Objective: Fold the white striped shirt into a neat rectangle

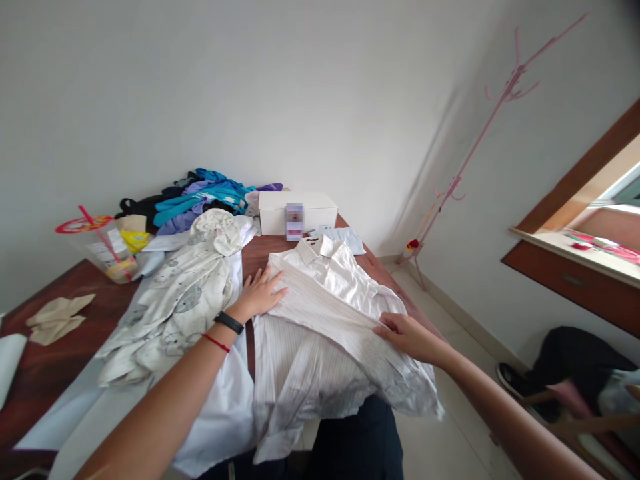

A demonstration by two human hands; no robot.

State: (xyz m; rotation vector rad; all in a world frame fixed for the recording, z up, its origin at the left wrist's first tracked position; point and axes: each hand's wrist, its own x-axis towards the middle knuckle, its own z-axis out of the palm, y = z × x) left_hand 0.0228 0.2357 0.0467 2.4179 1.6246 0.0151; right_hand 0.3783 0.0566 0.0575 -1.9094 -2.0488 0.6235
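A white striped shirt (325,313) lies spread on the dark wooden table (60,360), collar toward the far end. My left hand (260,293) lies flat and open on the shirt's left shoulder area; the wrist carries a black band and a red string. My right hand (407,333) pinches a folded sleeve or edge of the same shirt on its right side, near the table's edge. The shirt's lower part hangs over the near edge of the table.
A patterned white garment (180,300) lies left of the shirt. Behind it is a pile of blue and purple clothes (205,197), a white box (297,210), and a plastic cup with a red straw (103,250). A pink coat stand (475,147) stands by the right wall.
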